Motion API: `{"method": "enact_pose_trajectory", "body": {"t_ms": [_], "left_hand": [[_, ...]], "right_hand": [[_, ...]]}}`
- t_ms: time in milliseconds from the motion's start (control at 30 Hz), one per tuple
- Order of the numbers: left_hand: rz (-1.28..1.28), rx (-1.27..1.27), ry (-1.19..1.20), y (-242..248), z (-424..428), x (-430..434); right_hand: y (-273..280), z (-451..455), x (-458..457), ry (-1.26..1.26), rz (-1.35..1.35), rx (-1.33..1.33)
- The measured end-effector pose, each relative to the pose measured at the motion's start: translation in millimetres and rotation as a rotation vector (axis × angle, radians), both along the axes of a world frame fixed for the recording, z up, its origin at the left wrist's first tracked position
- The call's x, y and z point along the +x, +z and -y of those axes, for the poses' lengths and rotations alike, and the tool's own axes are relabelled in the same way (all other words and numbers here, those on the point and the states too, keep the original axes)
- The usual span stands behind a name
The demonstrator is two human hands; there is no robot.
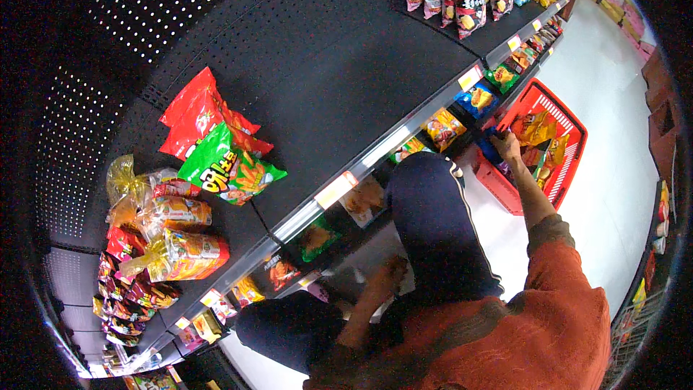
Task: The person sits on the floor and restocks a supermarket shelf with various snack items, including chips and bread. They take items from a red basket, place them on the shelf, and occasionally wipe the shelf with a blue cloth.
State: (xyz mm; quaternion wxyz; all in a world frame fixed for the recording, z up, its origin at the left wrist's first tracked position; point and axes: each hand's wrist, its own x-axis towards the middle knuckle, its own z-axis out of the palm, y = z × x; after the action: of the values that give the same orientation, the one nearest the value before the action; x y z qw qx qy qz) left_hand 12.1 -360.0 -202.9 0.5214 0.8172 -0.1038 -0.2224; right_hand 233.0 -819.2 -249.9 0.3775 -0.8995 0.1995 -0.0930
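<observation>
My right hand (pixel 507 147) is over the near side of a red plastic shopping basket (pixel 575 143) on the floor. Its fingers touch or lie close to a dark blue and purple packet (pixel 491 153); whether they grip it is hard to tell. Yellow-orange snack bags (pixel 536 129) lie inside the basket. Down between my knees, my left hand (pixel 391 275) reaches toward the shadowed lower shelf. That hand is dim, and its fingers cannot be made out. A brown snack bag (pixel 364 201) and a green one (pixel 318 238) are on a shelf beyond it.
A black shelf (pixel 346 92) with a metal price rail (pixel 373 157) runs diagonally before me. On it stand red bags (pixel 197 114), a green bag (pixel 233 168), wrapped packs (pixel 189 254) and several chip bags (pixel 471 8). Cartons (pixel 660 103) and a wire rack (pixel 639 336) line the right.
</observation>
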Motion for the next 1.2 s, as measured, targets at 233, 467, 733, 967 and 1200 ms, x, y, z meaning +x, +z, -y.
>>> {"method": "enact_pose_trajectory", "body": {"t_ms": [233,467,733,967,1200], "left_hand": [[0.080,0.123,0.005,91,-31,53],[0.224,0.095,-0.098,134,-35,89],[-0.058,0.036,0.118,109,-69,117],[0.204,0.048,0.016,97,-59,121],[0.191,0.016,-0.097,88,-54,126]], "right_hand": [[120,-38,0,0.020,0.405,0.141],[191,-132,44,0.438,0.612,-0.317],[185,-158,60,0.666,0.477,-0.753],[168,-136,74,0.710,0.421,-0.645],[181,-57,125,0.612,0.321,-0.624]]}}
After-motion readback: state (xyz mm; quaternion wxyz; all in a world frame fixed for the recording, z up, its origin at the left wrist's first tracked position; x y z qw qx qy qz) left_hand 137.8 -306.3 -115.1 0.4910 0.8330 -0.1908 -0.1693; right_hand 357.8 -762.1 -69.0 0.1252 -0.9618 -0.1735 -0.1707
